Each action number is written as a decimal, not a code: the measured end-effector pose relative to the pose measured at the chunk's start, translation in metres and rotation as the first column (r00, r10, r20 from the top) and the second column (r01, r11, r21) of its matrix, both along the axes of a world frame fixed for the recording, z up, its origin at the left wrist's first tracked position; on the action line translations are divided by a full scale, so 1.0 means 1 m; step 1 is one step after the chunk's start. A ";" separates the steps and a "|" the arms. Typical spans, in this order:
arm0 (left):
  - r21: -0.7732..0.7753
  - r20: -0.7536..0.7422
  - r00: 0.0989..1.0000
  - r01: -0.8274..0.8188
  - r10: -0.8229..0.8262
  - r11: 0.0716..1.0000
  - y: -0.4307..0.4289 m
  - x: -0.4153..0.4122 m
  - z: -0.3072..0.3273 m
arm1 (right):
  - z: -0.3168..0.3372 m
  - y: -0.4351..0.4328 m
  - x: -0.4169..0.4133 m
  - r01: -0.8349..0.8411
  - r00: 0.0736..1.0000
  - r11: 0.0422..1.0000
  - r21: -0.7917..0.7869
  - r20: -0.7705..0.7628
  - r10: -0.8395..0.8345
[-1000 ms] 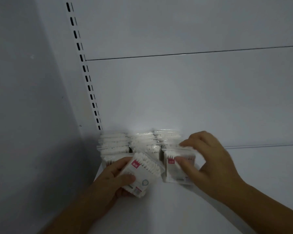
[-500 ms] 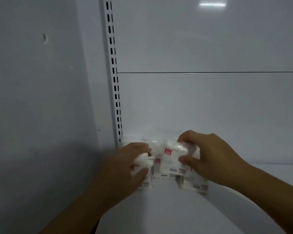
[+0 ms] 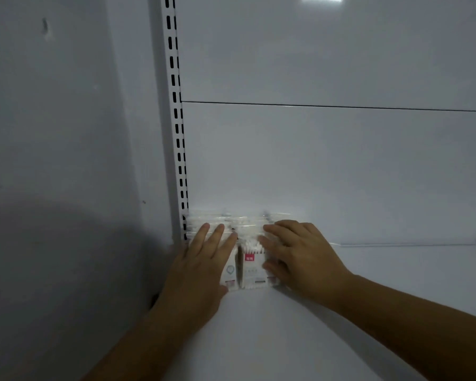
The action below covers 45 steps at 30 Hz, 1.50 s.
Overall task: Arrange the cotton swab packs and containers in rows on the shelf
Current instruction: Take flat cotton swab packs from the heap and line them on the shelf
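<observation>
slotted upright [image 3: 176, 119]: white metal, paired black slots | left hand [image 3: 204, 262]: fingers straight, lying flat on the left row | cotton swab packs [image 3: 252, 266]: glossy clear flat bags, white tips, red square label, writing unreadable; two rows in the back-left corner | right hand [image 3: 294, 254]: fingers loosely spread, pressing the right row | shelf [image 3: 286, 339]: smooth white

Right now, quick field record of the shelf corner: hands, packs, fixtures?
left hand: flat, fingers straight, on the left front pack
right hand: flat, over the right front pack
clear plastic cotton swab packs: side by side in the back left corner, more behind, blurred
white metal shelf: bears the packs
slotted white upright: just left of the packs
</observation>
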State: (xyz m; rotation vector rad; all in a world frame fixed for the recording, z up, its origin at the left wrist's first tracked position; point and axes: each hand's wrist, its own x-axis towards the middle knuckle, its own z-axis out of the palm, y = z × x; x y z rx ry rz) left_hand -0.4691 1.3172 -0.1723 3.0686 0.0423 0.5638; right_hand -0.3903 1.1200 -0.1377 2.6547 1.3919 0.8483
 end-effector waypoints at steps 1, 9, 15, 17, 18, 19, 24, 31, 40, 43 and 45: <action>-0.005 0.015 1.000 -0.002 0.002 1.000 -0.001 0.001 0.001 | 0.000 -0.001 -0.002 0.022 1.000 1.000 -0.022 0.006 -0.022; -0.031 -0.096 0.987 -0.133 0.129 0.991 -0.011 0.007 0.027 | 0.007 -0.028 -0.014 -0.036 0.999 0.998 -0.041 -0.041 0.035; -0.161 -0.046 0.989 0.132 -0.142 0.978 -0.079 0.034 0.083 | 0.037 -0.137 0.005 0.238 0.966 0.967 -0.096 -0.081 -0.246; -0.203 -0.116 0.935 0.307 -0.334 0.930 -0.125 0.051 0.101 | 0.053 -0.189 0.010 0.396 0.896 0.903 -0.167 -0.146 -0.419; -0.217 -0.179 0.895 0.368 -0.407 0.904 -0.151 0.061 0.108 | 0.061 -0.219 0.010 0.467 0.848 0.865 -0.186 -0.183 -0.497; -0.219 -0.239 0.857 0.410 -0.456 0.885 -0.178 0.072 0.115 | 0.069 -0.249 0.009 0.530 0.798 0.826 -0.190 -0.216 -0.562; -0.136 -0.221 0.802 0.538 -0.554 0.832 -0.342 0.113 0.144 | 0.090 -0.408 -0.012 0.755 0.573 0.625 -0.199 -0.266 -0.776; 0.073 -0.280 0.681 0.718 -0.677 0.692 -0.550 0.142 0.128 | 0.066 -0.589 -0.070 0.829 0.447 0.522 -0.200 -0.325 -0.834; 0.003 -0.311 0.528 0.832 -0.791 0.555 -0.761 0.182 0.125 | 0.077 -0.759 -0.073 0.930 0.277 0.338 -0.145 -0.325 -0.904; 0.060 -0.332 0.515 0.847 -0.790 0.528 -0.817 0.216 0.144 | 0.089 -0.807 -0.049 0.944 0.228 0.284 -0.167 -0.291 -0.929; 0.063 -0.300 0.517 0.849 -0.801 0.525 -0.851 0.243 0.164 | 0.100 -0.839 -0.031 0.951 0.199 0.254 -0.178 -0.275 -0.941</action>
